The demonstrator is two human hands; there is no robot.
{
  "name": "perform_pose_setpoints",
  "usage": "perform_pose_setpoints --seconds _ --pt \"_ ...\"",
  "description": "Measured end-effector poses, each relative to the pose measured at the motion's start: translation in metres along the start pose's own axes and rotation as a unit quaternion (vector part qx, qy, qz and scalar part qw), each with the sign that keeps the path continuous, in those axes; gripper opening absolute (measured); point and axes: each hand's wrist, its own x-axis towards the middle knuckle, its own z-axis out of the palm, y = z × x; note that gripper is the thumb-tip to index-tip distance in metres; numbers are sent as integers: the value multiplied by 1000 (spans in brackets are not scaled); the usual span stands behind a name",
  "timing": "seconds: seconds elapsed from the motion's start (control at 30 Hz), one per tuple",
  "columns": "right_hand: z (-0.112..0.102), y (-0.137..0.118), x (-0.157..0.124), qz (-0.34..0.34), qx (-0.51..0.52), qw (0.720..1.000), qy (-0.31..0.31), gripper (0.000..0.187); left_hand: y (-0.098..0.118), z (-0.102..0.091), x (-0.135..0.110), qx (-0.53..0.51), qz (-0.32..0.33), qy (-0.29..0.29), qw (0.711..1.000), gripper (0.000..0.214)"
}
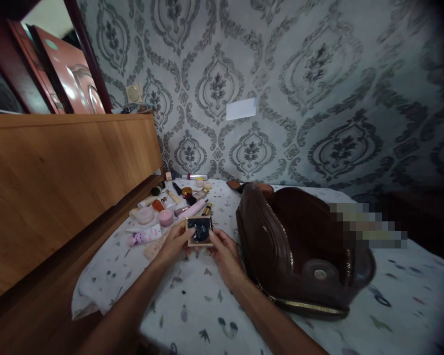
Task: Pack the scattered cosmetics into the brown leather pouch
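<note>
We held the square compact just above the patterned bedsheet, left hand and right hand each pinching an opposite edge, beside the open brown bag; it looked light, rigid, probably breakable, best gripped by its rim

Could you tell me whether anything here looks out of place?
Yes: cosmetics lie scattered on the bedsheet by the headboard; the brown bag gapes unzipped. The left hand and right hand hold a square compact.
</note>
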Motion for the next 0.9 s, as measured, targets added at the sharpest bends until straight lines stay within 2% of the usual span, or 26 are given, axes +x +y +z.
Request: perform_pose_setpoints --seconds 0.23,0.4,0.47,0.57,0.67,0.73,0.83,0.9 --pt "-4 8 6 -21 -30 999 26 37 8 5 -1 74 49 24 996 44" --pt "-1 5 4 -16 -22 999 40 42 15 11 -6 102 123 11 987 33" --pt "0 4 2 -16 -7 999 30 49 14 9 -9 149 152 36 976 26" --pt "0 4 1 -26 17 999 16 54 15 5 -16 272 231 89 930 19" --pt "0 4 0 -32 15 999 1 49 22 4 -21 367 316 93 870 27" --pt "-1 4 0 -28 7 1000 0 47 29 6 -22 400 352 91 841 28" --pt "-2 5 1 -25 -7 1000 10 45 41 11 -21 420 392 76 815 26" --pt "-2 6 1 -27 -20 999 15 39 51 16 -19 415 406 61 812 24"
